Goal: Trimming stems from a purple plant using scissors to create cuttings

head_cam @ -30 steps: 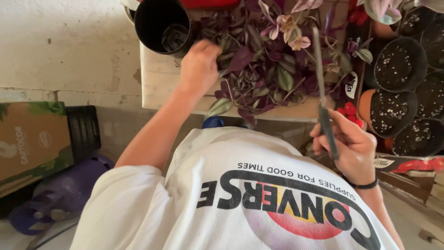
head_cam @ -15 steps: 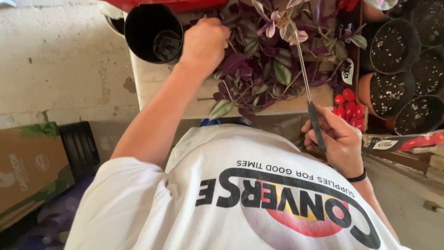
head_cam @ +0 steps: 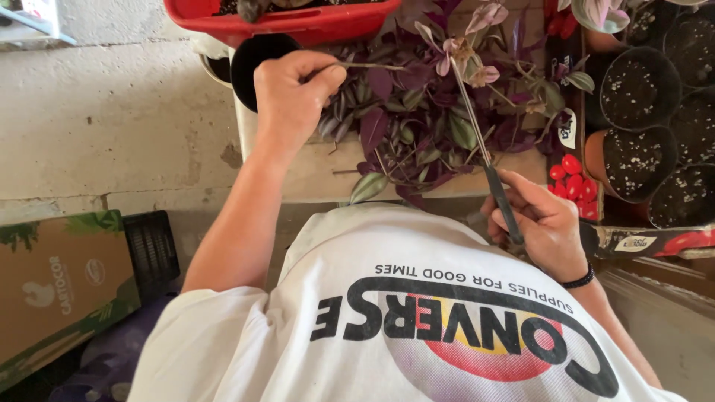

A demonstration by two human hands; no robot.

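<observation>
Up front, left hand [head_cam: 292, 97] pinches a thin purple-leaved plant stem [head_cam: 372, 67] between thumb and fingertips; right hand [head_cam: 542, 223] grips long slim metal scissors [head_cam: 484, 156].

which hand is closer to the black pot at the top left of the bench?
Left. The left hand overlaps the black pot's rim while pinching a plant stem. The right hand holds long scissors, far off to the pot's lower right.

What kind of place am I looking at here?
Probably a home potting corner or small plant nursery: a heap of purple leafy cuttings on a bench, round pots of speckled soil, and long thin scissors in the right hand.
</observation>
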